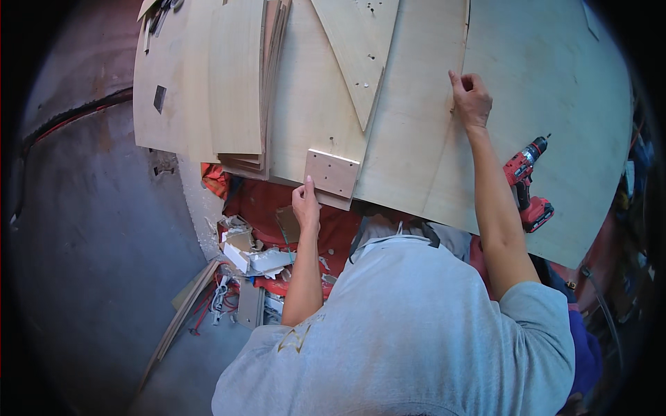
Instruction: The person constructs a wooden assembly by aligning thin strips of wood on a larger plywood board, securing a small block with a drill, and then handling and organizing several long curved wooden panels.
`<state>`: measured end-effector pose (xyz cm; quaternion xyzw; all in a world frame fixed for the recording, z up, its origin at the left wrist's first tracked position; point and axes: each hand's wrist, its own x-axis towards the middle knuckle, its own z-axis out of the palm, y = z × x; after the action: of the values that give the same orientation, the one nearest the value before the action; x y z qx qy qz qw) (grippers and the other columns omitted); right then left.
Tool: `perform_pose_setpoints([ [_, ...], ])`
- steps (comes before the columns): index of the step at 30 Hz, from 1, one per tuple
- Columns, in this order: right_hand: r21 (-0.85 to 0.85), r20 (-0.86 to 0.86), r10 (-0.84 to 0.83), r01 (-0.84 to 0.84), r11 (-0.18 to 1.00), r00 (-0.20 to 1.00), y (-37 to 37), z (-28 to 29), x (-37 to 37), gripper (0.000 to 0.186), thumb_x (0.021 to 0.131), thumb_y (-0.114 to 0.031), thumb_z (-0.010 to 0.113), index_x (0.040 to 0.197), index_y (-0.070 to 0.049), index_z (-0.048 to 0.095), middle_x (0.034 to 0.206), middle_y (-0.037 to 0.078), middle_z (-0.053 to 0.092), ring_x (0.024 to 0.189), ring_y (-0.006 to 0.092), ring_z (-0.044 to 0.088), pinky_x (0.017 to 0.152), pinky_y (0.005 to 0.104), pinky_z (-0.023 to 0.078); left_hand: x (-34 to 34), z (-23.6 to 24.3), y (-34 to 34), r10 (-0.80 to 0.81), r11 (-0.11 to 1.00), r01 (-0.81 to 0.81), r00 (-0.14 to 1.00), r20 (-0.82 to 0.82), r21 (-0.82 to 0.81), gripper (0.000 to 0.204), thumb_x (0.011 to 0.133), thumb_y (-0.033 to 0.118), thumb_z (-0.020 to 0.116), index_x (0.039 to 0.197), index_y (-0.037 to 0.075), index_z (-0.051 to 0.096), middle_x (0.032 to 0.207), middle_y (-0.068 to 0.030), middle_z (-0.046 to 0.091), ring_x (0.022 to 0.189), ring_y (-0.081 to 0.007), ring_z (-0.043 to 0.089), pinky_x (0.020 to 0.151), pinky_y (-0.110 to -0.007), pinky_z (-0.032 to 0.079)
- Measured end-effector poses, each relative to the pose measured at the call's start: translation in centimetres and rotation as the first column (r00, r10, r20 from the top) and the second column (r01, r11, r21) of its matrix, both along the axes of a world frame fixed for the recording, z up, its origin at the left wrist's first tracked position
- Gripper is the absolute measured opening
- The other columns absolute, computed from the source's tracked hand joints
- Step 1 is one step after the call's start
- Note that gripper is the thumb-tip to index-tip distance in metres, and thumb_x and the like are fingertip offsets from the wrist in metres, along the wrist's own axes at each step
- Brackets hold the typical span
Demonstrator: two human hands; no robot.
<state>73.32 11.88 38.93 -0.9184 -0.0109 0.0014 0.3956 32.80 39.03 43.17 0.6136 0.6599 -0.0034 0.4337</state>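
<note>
Near the front edge of the plywood worktop, my left hand is closed on the lower left corner of a small rectangular wooden board. My thumb lies on its face, which has several dark holes. The board rests over the end of a longer plywood strip. Farther off and to the right, my right hand is raised over the worktop with its fingers curled in and the thumb near them. Whatever is in those fingers, if anything, is too small to make out.
A red cordless drill lies right of my right forearm, its bit pointing away. Stacked plywood sheets stand at left, beside a pointed plywood piece with holes. Dark tools lie far left. Scraps litter the floor below.
</note>
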Motion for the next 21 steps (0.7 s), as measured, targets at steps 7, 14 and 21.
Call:
perform_pose_setpoints([
  [7,0.287,0.083,0.570,-0.568,0.772,0.817,10.4,3.7,-14.0,0.016,0.098,-0.025,0.079,0.104,-0.011,0.078,0.092,0.011,0.073,0.074,0.0291,0.074,0.067,0.0413,0.060,-1.4,-0.3,0.7,0.218,0.930,-0.092,0.917,0.334,-0.356,0.053,0.102,0.053,0.074,0.125,0.006,0.066,0.115,-0.0065,0.070,0.106,-0.0190,0.070,0.079,-0.043,0.062],
  [14,0.103,0.001,0.429,-0.427,0.898,0.903,8.7,3.6,-14.1,0.017,0.098,-0.029,0.077,0.102,-0.013,0.076,0.096,0.011,0.073,0.081,0.0329,0.076,0.071,0.0446,0.062,-1.3,-0.8,-2.7,0.151,0.917,0.004,0.923,0.355,-0.399,0.049,0.102,0.051,0.075,0.126,0.010,0.064,0.113,-0.0054,0.071,0.105,-0.0180,0.071,0.078,-0.045,0.062],
  [21,0.166,-0.050,0.399,-0.386,0.907,0.915,4.1,4.4,-13.9,0.017,0.098,-0.025,0.075,0.107,-0.010,0.074,0.100,0.012,0.076,0.087,0.0333,0.077,0.076,0.0446,0.062,-0.8,-0.5,-6.2,0.091,0.904,0.083,0.921,0.378,-0.418,0.057,0.101,0.048,0.079,0.127,0.002,0.058,0.119,-0.0128,0.068,0.107,-0.0248,0.072,0.085,-0.050,0.066],
])
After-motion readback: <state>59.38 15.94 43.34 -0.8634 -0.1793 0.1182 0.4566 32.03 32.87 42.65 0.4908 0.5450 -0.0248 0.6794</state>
